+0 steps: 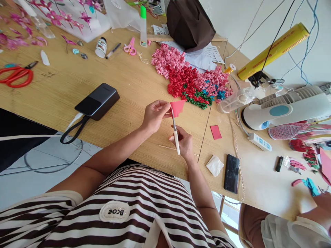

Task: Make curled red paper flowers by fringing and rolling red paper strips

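Note:
My left hand (154,115) pinches a small red piece of paper (177,108) above the wooden table (124,86). My right hand (184,142) grips small white-handled scissors (176,132), whose blades point up and touch the paper's left edge. Both hands are closed on what they hold, near the table's front edge. A thin wooden stick (167,147) lies on the table just under my right hand. Beyond the hands sits a pile of curled paper flowers (190,81) in pink, red, green and blue.
A black power bank (97,101) with a strap lies left of my hands. Red paper square (216,132), white tissue (214,165) and black phone (231,173) lie right. Red scissors (16,75), pink scissors (130,47), a glue bottle (143,26), a white fan (287,110) and another person (297,227) at bottom right.

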Demonstrator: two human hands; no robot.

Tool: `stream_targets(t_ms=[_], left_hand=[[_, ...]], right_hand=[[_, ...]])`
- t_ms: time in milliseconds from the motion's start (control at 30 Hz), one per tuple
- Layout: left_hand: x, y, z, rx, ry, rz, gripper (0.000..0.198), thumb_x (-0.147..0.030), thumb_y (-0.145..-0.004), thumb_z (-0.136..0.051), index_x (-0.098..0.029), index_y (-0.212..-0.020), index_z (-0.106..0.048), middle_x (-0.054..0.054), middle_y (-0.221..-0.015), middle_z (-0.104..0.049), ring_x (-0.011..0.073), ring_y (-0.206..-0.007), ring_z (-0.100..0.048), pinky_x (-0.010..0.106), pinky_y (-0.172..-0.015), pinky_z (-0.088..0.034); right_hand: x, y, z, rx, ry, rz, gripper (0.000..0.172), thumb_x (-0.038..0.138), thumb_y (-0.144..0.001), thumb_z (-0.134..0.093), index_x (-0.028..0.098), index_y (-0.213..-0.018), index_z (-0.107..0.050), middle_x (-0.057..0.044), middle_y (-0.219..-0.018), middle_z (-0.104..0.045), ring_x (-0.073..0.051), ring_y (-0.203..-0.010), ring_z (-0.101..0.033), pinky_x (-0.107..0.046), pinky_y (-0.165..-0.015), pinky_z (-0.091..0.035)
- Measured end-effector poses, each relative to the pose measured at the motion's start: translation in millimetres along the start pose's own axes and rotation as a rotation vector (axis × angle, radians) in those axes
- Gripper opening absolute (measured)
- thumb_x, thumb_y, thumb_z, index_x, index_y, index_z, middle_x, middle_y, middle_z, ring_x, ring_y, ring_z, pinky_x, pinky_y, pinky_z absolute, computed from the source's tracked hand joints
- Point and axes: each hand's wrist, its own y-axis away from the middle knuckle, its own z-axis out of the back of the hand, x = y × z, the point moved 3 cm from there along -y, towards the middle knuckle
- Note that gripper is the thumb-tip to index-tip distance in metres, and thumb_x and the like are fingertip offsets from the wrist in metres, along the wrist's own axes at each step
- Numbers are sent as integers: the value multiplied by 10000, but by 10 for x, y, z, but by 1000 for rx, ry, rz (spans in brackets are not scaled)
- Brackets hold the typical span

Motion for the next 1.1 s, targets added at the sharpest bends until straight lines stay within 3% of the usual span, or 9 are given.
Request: stream_targets(t_ms=[1100], left_hand=[[20, 21, -17, -10, -32, -10, 411, -444, -633, -900, -187, -742, -599, -33, -695, -679, 113, -681, -685, 248, -672, -606]], right_hand=[[-7, 8, 10, -23, 16, 18, 685, 639, -767, -739, 123, -1217, -698, 52, -661, -455, -103, -599, -355, -257, -585, -318]])
